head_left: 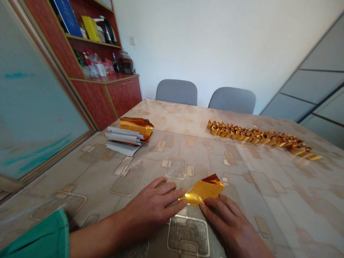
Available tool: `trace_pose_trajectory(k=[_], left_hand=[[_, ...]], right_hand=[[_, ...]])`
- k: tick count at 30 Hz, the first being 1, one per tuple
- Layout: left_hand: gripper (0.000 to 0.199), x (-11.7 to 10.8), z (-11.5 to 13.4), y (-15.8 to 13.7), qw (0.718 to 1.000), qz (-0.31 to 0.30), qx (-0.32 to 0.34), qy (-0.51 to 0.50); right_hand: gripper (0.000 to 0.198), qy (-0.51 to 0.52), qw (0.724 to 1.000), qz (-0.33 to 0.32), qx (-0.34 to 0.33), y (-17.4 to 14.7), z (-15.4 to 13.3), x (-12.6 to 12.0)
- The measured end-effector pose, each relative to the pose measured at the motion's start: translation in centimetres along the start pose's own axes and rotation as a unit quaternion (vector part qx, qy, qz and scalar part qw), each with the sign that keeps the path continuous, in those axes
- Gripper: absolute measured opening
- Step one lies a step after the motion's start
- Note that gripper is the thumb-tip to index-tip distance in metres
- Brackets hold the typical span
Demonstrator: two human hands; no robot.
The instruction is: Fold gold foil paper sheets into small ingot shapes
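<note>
A sheet of gold foil paper (205, 190), partly folded, lies on the table between my two hands. Its right end is broad with a darker folded flap on top, and it narrows to the left. My left hand (154, 200) has the narrow left end between thumb and index finger, the other fingers stretched out over the tablecloth. At the lower right edge, my right hand (228, 218) holds the paper with thumb and fingertips close together. The underside of the paper is hidden.
A stack of gold foil sheets (133, 123) with grey-white papers (123, 139) lies at the left. Rows of folded gold foil pieces (258, 136) stretch along the right. Two grey chairs (176, 91) stand behind the patterned tablecloth (161, 165); a red cabinet (123, 95) is at the back left.
</note>
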State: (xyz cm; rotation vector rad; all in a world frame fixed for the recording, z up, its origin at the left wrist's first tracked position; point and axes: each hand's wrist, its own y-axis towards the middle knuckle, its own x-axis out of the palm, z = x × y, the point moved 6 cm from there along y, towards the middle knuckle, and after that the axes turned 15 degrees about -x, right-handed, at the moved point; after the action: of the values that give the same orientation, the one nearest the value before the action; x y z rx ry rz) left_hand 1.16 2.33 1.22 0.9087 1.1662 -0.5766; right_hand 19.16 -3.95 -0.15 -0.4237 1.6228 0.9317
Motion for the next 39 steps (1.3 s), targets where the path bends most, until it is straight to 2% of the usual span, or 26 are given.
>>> trace_pose_trajectory(k=[7, 14, 18, 22, 26, 29, 31, 34, 37, 39], left_hand=[[0.028, -0.4, -0.9, -1.1, 1.000, 0.014, -0.006, 0.006], [0.024, -0.3, 1.2, 0.2, 1.000, 0.029, 0.009, -0.003], [0.022, 0.3, 2.1, 0.9, 1.000, 0.014, 0.010, -0.008], [0.020, 0.7, 2.0, 1.0, 1.000, 0.005, -0.001, -0.003], [0.018, 0.4, 1.6, 0.8, 1.000, 0.011, -0.007, 0.008], [0.014, 0.4, 1.7, 1.1, 1.000, 0.019, -0.017, 0.010], [0.009, 0.7, 2.0, 1.4, 1.000, 0.023, -0.013, 0.011], [0.012, 1.4, 2.5, 2.0, 1.000, 0.023, 0.004, 0.019], [0.011, 1.5, 2.5, 2.4, 0.999, 0.021, 0.008, 0.033], [0.010, 1.3, 2.3, 2.4, 0.999, 0.014, 0.007, 0.034]], right_hand=[[0.046, 0.004, 1.000, 0.018, 0.003, -0.2, -0.1, -0.5], [0.056, -0.002, 1.000, -0.026, 0.014, 0.4, -0.2, 0.0], [0.067, -0.014, 0.999, -0.046, 0.017, 1.1, -0.6, 0.2], [0.062, -0.011, 0.998, -0.051, 0.028, 1.2, -0.5, 0.3], [0.051, -0.019, 1.000, -0.010, 0.003, 0.6, -0.6, -0.1], [0.051, -0.036, 0.999, 0.020, -0.017, 0.2, -0.8, -0.7], [0.048, -0.008, 1.000, 0.023, -0.015, 0.2, -0.7, -1.2], [0.035, 0.070, 0.996, 0.045, 0.026, 0.6, 0.7, -2.0], [0.030, 0.050, 0.983, 0.132, 0.120, 0.9, 3.5, -3.5], [0.029, 0.058, 0.974, 0.155, 0.153, 1.2, 5.0, -3.6]])
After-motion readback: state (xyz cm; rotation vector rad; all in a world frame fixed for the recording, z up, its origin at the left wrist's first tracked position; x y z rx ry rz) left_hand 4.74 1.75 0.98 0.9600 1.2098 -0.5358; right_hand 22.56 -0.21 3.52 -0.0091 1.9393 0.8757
